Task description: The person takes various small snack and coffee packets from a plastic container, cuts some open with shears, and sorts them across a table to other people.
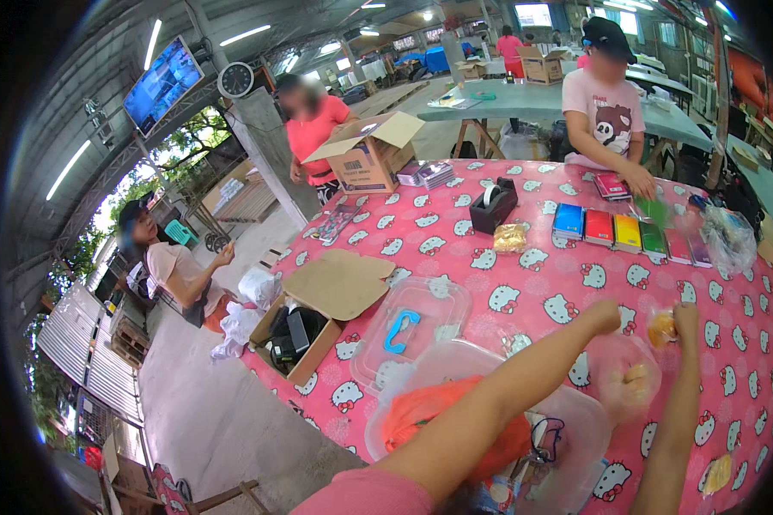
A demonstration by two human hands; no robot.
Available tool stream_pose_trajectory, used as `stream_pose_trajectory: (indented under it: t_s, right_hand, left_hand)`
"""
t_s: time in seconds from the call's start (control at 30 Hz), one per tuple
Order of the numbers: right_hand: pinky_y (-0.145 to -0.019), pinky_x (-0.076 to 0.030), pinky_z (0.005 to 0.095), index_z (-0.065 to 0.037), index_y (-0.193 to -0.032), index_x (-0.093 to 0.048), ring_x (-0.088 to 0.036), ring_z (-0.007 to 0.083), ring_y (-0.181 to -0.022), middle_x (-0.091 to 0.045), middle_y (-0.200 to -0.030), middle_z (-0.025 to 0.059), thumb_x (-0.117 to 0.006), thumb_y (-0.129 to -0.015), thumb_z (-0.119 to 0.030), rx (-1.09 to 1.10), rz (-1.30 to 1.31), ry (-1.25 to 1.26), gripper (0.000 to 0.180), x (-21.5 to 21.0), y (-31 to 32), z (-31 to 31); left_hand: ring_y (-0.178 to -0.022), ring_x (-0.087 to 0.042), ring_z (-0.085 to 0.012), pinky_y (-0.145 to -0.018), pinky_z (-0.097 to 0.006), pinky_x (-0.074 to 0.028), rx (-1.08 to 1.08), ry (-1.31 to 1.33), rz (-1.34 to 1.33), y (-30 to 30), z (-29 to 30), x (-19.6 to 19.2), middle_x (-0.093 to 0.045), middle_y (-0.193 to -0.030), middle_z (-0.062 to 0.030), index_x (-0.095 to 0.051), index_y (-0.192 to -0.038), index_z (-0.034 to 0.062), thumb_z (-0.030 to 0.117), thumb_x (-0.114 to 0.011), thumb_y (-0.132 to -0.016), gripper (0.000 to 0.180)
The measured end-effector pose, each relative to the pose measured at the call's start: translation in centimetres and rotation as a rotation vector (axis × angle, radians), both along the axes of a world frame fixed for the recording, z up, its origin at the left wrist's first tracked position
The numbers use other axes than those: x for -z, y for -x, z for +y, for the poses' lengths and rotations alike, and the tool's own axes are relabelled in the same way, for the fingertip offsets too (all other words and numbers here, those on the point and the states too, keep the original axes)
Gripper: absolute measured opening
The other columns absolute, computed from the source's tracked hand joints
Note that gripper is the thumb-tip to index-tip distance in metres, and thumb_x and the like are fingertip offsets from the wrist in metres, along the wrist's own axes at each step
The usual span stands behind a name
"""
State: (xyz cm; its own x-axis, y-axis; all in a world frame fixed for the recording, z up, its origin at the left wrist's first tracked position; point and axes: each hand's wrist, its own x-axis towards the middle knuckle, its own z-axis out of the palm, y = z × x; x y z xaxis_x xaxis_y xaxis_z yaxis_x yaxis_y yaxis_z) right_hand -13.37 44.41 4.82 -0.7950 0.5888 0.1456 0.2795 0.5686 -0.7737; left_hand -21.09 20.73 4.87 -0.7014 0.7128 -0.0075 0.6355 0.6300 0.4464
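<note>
My left hand (605,316) is closed in a fist above the table; anything inside it is hidden. To its right, my right hand (686,317) is closed on the edge of a small clear packet (661,329) with something yellow-orange inside. Below and between my arms sits a round, clear plastic tub or bag (623,365) with pale, bread-like pieces in it. My left forearm crosses over a large clear plastic bin (586,412) that holds an orange plastic bag (429,412) and small items. The bin's lid (376,365), with a blue handle, lies beside it.
A patterned pink cloth covers the table (455,275). Stacks of colourful notebooks (599,227), a black tape dispenser (493,206) and a yellow packet (510,239) lie farther off. Cartons (371,154) stand left. A co-worker (605,112) reaches over the notebooks; other people stand left.
</note>
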Motion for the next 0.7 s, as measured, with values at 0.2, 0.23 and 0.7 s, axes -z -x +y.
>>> stream_pose_trajectory:
  t_s: [0.2, 0.23, 0.7]
  right_hand:
    - [-0.07, -0.045, 0.0459, -0.002, -0.09, -0.062, -0.059, 0.036, -0.083, -0.061, -0.092, 0.0215, -0.052, -0.078, -0.034, -0.047, -0.106, -0.319, 0.035, 1.1, 3.8, 0.9]
    - [-0.073, -0.044, 0.0456, -0.003, -0.095, -0.06, -0.058, 0.0358, -0.087, -0.059, -0.095, 0.0216, -0.055, -0.076, -0.033, 0.136, -0.262, -0.371, 0.036, 1.4, 2.2, -0.5]
    - [-0.061, -0.048, 0.0314, 0.0, -0.092, -0.052, -0.059, 0.0242, -0.07, -0.058, -0.086, 0.0116, -0.067, -0.067, -0.02, 0.268, 0.078, 0.086, 0.036, -3.7, -10.7, -1.0]
  left_hand:
    - [-0.073, -0.058, -0.0271, -0.064, -0.04, -0.048, 1.028, 0.44, 0.194, 0.1, -1.1, 0.9, -0.061, -0.079, -0.0145, -0.062, -0.072, 0.0046, 0.023, -0.063, -0.067, 0.019]
    - [-0.069, -0.058, -0.0258, -0.062, -0.039, -0.048, 0.691, 0.455, -0.242, -1.1, -0.8, -0.1, -0.061, -0.076, -0.0134, -0.062, -0.074, 0.0046, 0.021, -0.062, -0.067, 0.018]
    - [-0.046, -0.044, -0.0111, -0.041, -0.026, -0.035, -0.132, -0.588, -0.91, -4.3, 0.5, -11.6, -0.062, -0.077, -0.0068, -0.051, -0.089, 0.0059, -0.002, -0.048, -0.07, 0.021]
